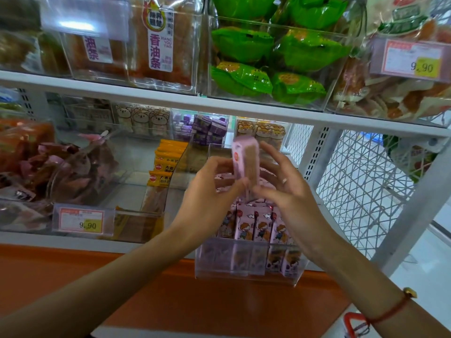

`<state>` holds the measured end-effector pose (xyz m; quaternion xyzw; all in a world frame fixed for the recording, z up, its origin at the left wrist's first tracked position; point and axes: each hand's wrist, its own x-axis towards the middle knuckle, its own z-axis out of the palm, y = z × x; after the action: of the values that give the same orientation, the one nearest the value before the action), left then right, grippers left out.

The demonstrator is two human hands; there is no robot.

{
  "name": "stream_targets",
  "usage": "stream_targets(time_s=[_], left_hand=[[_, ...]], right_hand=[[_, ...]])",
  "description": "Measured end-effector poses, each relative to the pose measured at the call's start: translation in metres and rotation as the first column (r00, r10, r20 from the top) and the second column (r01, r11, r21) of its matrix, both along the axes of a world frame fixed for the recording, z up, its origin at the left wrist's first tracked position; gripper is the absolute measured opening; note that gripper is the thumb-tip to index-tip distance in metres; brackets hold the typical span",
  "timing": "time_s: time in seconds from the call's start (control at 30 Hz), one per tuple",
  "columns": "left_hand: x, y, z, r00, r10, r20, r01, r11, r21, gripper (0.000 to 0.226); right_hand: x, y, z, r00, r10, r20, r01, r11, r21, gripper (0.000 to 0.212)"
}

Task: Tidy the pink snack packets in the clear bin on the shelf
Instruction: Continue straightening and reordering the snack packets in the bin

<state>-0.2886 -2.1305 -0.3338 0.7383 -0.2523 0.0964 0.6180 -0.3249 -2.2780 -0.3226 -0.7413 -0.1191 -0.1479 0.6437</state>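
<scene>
So one pink packet (244, 160) is held upright above the clear bin (246, 262), narrow edge toward the camera, with its bottom end pinched from both sides. The left hand (214, 185) has its fingers curled onto the packet's lower left edge, and the right hand (280, 181) meets it from the other side, fingertips at the same bottom corner, its upper fingers spread loosely behind the packet. So both grips are closed on that one packet, low down, with most of it sticking up free above them.

Directly below, the other pink packets (256, 224) are stood in a row at the front of the bin, cartoon faces forward, fairly neat already. More are seen through the front wall lower down, a bit blurry.

For doing this step well: the packet should probably be turned so its printed face matches the row, then lowered straight into a gap rather than pushed in at an angle, otherwise the standing ones would likely be knocked over. Since it's only pinched at the bottom, the top could flop; a higher hold might help.

Next door are yellow packets (166, 162), and a price tag (83, 220) is clipped on the shelf (219, 108) front to the left.
</scene>
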Motion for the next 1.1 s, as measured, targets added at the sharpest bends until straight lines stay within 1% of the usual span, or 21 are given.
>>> stream_targets(time_s=[0.03, 0.07, 0.1, 0.13, 0.17, 0.2, 0.27, 0.3, 0.33, 0.37, 0.4, 0.43, 0.5, 0.53, 0.57, 0.63, 0.7, 0.8, 0.9, 0.97, 1.1], left_hand=[[0.001, 0.0, 0.001, 1.0, 0.019, -0.018, -0.019, 0.999, -0.03, 0.023], [0.001, 0.0, 0.002, 0.999, 0.031, -0.033, -0.033, 0.998, -0.056, 0.023], [0.001, 0.0, 0.004, 0.999, 0.037, -0.039, -0.04, 0.996, -0.074, 0.028], [0.001, 0.0, 0.004, 0.998, 0.039, -0.04, -0.043, 0.996, -0.079, 0.034], [0.001, 0.001, 0.005, 0.998, 0.037, -0.041, -0.04, 0.996, -0.08, 0.041], [0.001, 0.001, 0.006, 0.998, 0.022, -0.054, -0.027, 0.996, -0.082, 0.046], [0.003, 0.003, 0.008, 0.989, -0.054, -0.141, 0.039, 0.993, -0.107, 0.052], [0.004, 0.004, 0.01, 0.975, -0.108, -0.196, 0.084, 0.988, -0.127, 0.05], [0.006, 0.006, 0.013, 0.96, -0.16, -0.23, 0.128, 0.981, -0.148, 0.042], [0.007, 0.008, 0.014, 0.955, -0.193, -0.226, 0.16, 0.975, -0.158, 0.034], [0.009, 0.011, 0.015, 0.957, -0.207, -0.202, 0.178, 0.972, -0.155, 0.029], [0.01, 0.012, 0.016, 0.963, -0.202, -0.181, 0.176, 0.973, -0.147, 0.029], [0.012, 0.014, 0.015, 0.978, -0.14, -0.155, 0.118, 0.983, -0.14, 0.034], [0.015, 0.014, 0.014, 0.984, -0.095, -0.15, 0.073, 0.987, -0.14, 0.039], [0.017, 0.015, 0.014, 0.987, -0.049, -0.156, 0.028, 0.991, -0.134, 0.047], [0.018, 0.016, 0.015, 0.983, 0.0, -0.185, -0.021, 0.993, -0.113, 0.063], [0.019, 0.017, 0.015, 0.979, 0.015, -0.205, -0.034, 0.995, -0.09, 0.067], [0.021, 0.016, 0.014, 0.982, 0.056, -0.182, -0.067, 0.996, -0.053, 0.062], [0.021, 0.016, 0.014, 0.984, 0.062, -0.164, -0.07, 0.997, -0.039, 0.06], [0.02, 0.017, 0.014, 0.989, 0.043, -0.14, -0.05, 0.998, -0.048, 0.054], [0.018, 0.021, 0.018, 0.999, -0.047, -0.019, 0.046, 0.998, -0.032, 0.035]], right_hand=[[-0.001, 0.002, -0.001, 1.0, -0.01, 0.017, 0.012, 0.996, -0.089, 0.066], [-0.003, 0.005, -0.002, 0.999, -0.03, 0.045, 0.036, 0.988, -0.151, 0.068], [-0.004, 0.008, -0.003, 0.995, -0.056, 0.081, 0.069, 0.983, -0.172, 0.063], [-0.004, 0.009, -0.003, 0.99, -0.084, 0.11, 0.101, 0.982, -0.157, 0.056], [-0.004, 0.009, -0.003, 0.987, -0.11, 0.113, 0.124, 0.984, -0.125, 0.049], [-0.003, 0.008, -0.002, 0.989, -0.126, 0.083, 0.134, 0.987, -0.091, 0.043], [-0.001, 0.003, 0.0, 0.996, -0.066, -0.061, 0.067, 0.998, 0.019, 0.035], [0.001, 0.0, 0.0, 0.99, 0.008, -0.142, 0.007, 0.995, 0.103, 0.034], [0.002, -0.002, 0.001, 0.975, 0.086, -0.206, -0.047, 0.982, 0.185, 0.034], [0.002, -0.003, 0.001, 0.958, 0.145, -0.247, -0.086, 0.968, 0.236, 0.035], [0.002, -0.004, 0.001, 0.946, 0.18, -0.271, -0.11, 0.961, 0.253, 0.037], [0.001, -0.004, 0.0, 0.941, 0.188, -0.282, -0.122, 0.964, 0.235, 0.039], [-0.001, -0.005, 0.0, 0.952, 0.137, -0.274, -0.108, 0.987, 0.118, 0.048], [-0.002, -0.005, 0.0, 0.962, 0.099, -0.253, -0.091, 0.995, 0.047, 0.048], [-0.003, -0.006, 0.0, 0.971, 0.069, -0.231, -0.071, 0.998, 0.0, 0.044], [-0.003, -0.007, 0.001, 0.974, 0.036, -0.225, -0.038, 0.999, -0.004, 0.029], [-0.002, -0.008, 0.001, 0.964, 0.038, -0.263, -0.026, 0.999, 0.048, 0.025], [-0.001, -0.008, 0.001, 0.955, 0.06, -0.289, -0.024, 0.991, 0.128, 0.024], [-0.001, -0.009, 0.001, 0.957, 0.053, -0.285, -0.013, 0.99, 0.141, 0.018], [0.0, -0.01, 0.0, 0.962, 0.018, -0.271, 0.006, 0.996, 0.087, 0.014], [-0.001, -0.01, -0.004, 0.974, -0.042, -0.223, 0.012, 0.991, -0.133, 0.017]])
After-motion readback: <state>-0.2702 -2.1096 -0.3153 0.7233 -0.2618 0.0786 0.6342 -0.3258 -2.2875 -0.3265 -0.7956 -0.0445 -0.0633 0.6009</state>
